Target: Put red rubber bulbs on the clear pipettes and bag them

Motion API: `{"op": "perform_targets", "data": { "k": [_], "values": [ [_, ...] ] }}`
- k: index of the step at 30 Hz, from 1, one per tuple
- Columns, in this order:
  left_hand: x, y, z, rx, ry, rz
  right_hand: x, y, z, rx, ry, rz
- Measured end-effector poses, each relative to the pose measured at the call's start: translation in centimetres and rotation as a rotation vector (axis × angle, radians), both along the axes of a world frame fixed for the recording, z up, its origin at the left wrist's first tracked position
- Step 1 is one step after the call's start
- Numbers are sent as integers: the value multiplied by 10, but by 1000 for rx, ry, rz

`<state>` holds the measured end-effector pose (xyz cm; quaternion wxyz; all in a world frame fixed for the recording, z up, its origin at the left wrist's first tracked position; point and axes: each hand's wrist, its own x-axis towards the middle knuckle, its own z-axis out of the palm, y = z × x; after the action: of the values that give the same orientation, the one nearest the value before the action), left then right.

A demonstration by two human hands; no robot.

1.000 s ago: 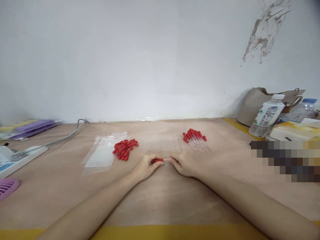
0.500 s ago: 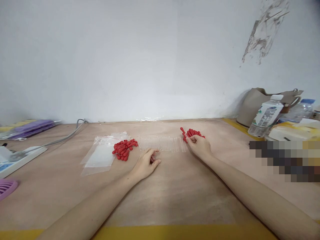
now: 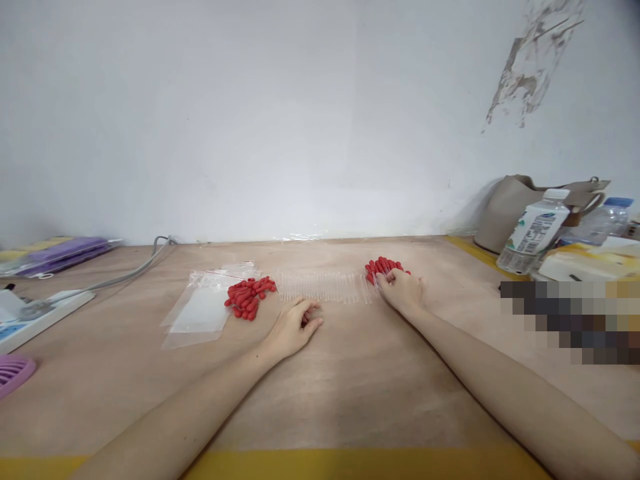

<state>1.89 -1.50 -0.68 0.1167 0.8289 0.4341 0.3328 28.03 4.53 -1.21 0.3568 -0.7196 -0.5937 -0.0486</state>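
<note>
Resting on table (image 3: 350, 393), left hand (image 3: 293, 327) fingers loosely curled, empty; right hand (image 3: 403, 290) fingers touching capped droppers (image 3: 383, 268).

Single head-worn view, facing forward and down.
Looks along both forearms across the bench (image 3: 350, 400) toward the wall (image 3: 250, 120); hands at middle distance, no second view.
</note>
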Motion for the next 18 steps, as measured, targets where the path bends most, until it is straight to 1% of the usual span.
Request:
{"op": "perform_targets", "data": {
  "k": [3,6,12,16,18],
  "values": [
    [0,0,1,-3,0,-7,-8,-4,-1,63,-53,80],
    [0,0,0,-4,-7,-13,-14,-6,-3,50,-88,135],
    [0,1,-1,-5,0,-18,-17,-7,-1,-109,-147,142],
    [0,0,0,-23,7,-13,-22,-8,2,-226,-259,106],
    [0,0,1,-27,9,-10,-25,-8,1,-241,-316,94]
  ]
}}
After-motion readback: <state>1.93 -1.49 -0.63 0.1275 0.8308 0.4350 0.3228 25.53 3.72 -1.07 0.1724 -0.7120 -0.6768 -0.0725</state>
